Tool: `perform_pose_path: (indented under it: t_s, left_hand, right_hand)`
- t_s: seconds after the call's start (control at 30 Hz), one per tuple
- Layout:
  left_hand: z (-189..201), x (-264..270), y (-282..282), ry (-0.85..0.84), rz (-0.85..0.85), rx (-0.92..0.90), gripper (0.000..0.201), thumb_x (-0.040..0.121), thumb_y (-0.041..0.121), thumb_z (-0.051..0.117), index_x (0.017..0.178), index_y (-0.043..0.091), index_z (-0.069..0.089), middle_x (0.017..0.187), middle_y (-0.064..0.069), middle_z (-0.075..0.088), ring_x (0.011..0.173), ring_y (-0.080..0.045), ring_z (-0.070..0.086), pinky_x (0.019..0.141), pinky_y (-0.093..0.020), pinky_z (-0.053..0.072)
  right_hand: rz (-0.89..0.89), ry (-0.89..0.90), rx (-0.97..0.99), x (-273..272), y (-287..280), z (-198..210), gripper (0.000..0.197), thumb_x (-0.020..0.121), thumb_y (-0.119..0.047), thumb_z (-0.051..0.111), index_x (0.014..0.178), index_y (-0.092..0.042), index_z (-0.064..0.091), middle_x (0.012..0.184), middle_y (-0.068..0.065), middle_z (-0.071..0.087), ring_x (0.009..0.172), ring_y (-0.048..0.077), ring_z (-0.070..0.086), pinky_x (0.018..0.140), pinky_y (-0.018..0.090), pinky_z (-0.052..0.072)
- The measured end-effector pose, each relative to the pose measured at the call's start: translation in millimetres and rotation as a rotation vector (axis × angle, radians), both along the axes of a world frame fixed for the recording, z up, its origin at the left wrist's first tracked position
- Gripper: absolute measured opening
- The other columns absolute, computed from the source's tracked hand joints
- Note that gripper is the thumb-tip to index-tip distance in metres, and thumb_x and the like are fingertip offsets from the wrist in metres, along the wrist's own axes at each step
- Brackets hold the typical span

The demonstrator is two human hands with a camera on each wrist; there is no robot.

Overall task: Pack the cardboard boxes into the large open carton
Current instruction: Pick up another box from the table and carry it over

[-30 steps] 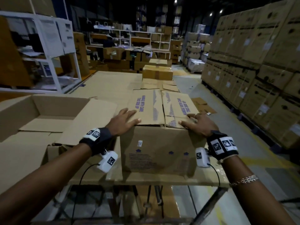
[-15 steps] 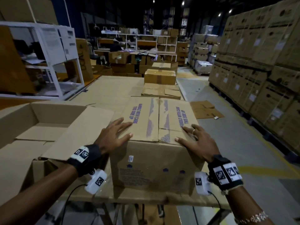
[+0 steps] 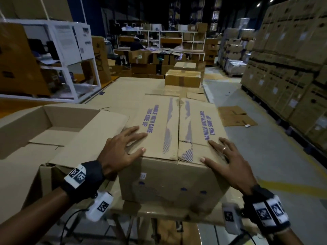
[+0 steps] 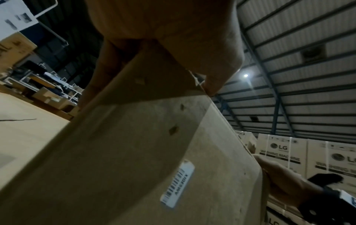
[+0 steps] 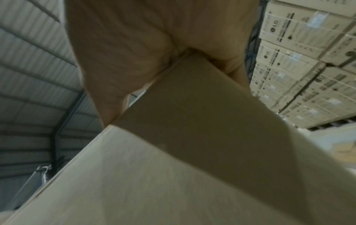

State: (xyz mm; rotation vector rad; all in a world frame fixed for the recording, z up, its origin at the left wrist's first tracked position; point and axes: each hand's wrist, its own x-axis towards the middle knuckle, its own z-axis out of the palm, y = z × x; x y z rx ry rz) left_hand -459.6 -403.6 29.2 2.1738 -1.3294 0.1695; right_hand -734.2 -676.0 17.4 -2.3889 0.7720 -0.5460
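The brown printed cardboard box (image 3: 174, 151) sits on the cardboard-covered tabletop (image 3: 159, 212), just right of the large open brown carton (image 3: 53, 128). The left hand (image 3: 122, 152) and right hand (image 3: 228, 167) lie spread and open, fingers straight, over its near top corners

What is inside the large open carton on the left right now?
The large open carton shows only its own folded bottom flaps; no boxes visible inside. Its near corner is hidden behind its raised flap and the left hand.

Dim warehouse, small ceiling lamps (image 4: 245, 75) w/ flare, wide-angle edge warp, rt wrist view soft/blurred.
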Motion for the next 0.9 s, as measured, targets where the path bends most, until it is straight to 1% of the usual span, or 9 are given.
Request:
perform_pose_path:
  t_s: [0.07,0.2,0.3,0.37,0.4,0.47,0.53,0.73,0.9]
  left_hand:
    - [-4.8,7.3,2.7,0.015,0.002,0.016,0.063,0.084,0.075,0.048,0.141,0.05,0.057,0.158,0.014,0.045,0.138,-0.014,0.051,0.107,-0.046,0.049]
    - [-17.1,15.7,17.0,0.032,-0.021,0.017,0.061,0.084,0.077,0.05,0.14,0.052,0.057,0.155,0.019,0.048,0.136,-0.007,0.052,0.106,-0.034,0.048]
    - [-11.8,24.3,18.9,0.072,-0.043,0.034,0.065,0.082,0.079,0.053,0.142,0.053,0.055,0.156,0.023,0.044,0.138,0.001,0.045,0.109,-0.03,0.043]
    - [-6.0,34.3,15.3,0.164,-0.06,0.09,0.071,0.078,0.083,0.055,0.144,0.058,0.049,0.161,0.024,0.036,0.143,0.0,0.038,0.113,-0.032,0.037]
    - [-4.1,39.7,12.9,0.211,-0.071,0.126,0.074,0.077,0.085,0.055,0.145,0.061,0.044,0.163,0.025,0.03,0.146,-0.003,0.034,0.115,-0.033,0.034]
    - [-4.0,48.2,7.0,0.267,-0.095,0.198,0.078,0.074,0.088,0.054,0.147,0.067,0.034,0.167,0.027,0.018,0.152,-0.006,0.027,0.12,-0.037,0.029]
    - [-7.0,52.3,2.3,0.301,-0.105,0.229,0.082,0.072,0.089,0.055,0.147,0.07,0.029,0.169,0.027,0.01,0.154,-0.007,0.021,0.123,-0.041,0.024]
    - [-13.0,54.9,-4.4,0.334,-0.097,0.138,0.091,0.063,0.088,0.069,0.146,0.063,0.04,0.169,0.017,0.019,0.154,-0.014,0.027,0.123,-0.046,0.03]
    - [-4.0,53.1,2.9,0.331,-0.131,0.113,0.095,0.06,0.088,0.073,0.145,0.058,0.046,0.169,0.012,0.024,0.152,-0.013,0.03,0.12,-0.043,0.036]
  right_hand:
    - [0.027,0.021,0.006,12.0,-5.4,3.5,0.094,0.061,-0.097,0.051,0.144,-0.052,0.047,0.157,-0.025,0.027,0.139,0.01,0.043,0.108,0.046,0.044]
    - [0.089,0.105,0.007,26.2,-8.8,9.3,0.102,0.057,-0.098,0.05,0.146,-0.048,0.046,0.156,-0.023,0.028,0.132,0.01,0.048,0.102,0.043,0.046]
    - [0.11,0.126,0.101,31.6,-20.4,19.2,0.087,0.067,-0.086,0.066,0.144,-0.05,0.048,0.158,-0.023,0.029,0.135,0.007,0.043,0.104,0.036,0.04]
    - [0.121,0.106,0.173,38.6,-34.2,24.2,0.078,0.073,-0.076,0.071,0.143,-0.05,0.05,0.161,-0.022,0.029,0.136,0.003,0.04,0.105,0.029,0.035]
    - [0.143,0.108,0.194,42.7,-40.1,24.4,0.08,0.072,-0.078,0.07,0.144,-0.052,0.048,0.163,-0.022,0.026,0.139,0.004,0.038,0.11,0.03,0.034]
    - [0.188,0.125,0.208,48.5,-48.5,18.8,0.086,0.066,-0.088,0.066,0.143,-0.062,0.041,0.165,-0.025,0.017,0.146,0.008,0.033,0.121,0.041,0.03]
    - [0.214,0.096,0.246,51.1,-52.2,11.8,0.085,0.062,-0.088,0.069,0.139,-0.067,0.041,0.164,-0.028,0.015,0.148,0.009,0.032,0.122,0.048,0.028]
    - [0.214,-0.008,0.281,47.0,-45.4,10.6,0.081,0.055,-0.076,0.084,0.13,-0.061,0.057,0.164,-0.02,0.026,0.148,0.009,0.033,0.121,0.049,0.031]
    - [0.241,-0.051,0.296,43.7,-35.3,19.6,0.07,0.065,-0.058,0.086,0.13,-0.051,0.063,0.164,-0.014,0.03,0.147,0.008,0.033,0.113,0.034,0.032]
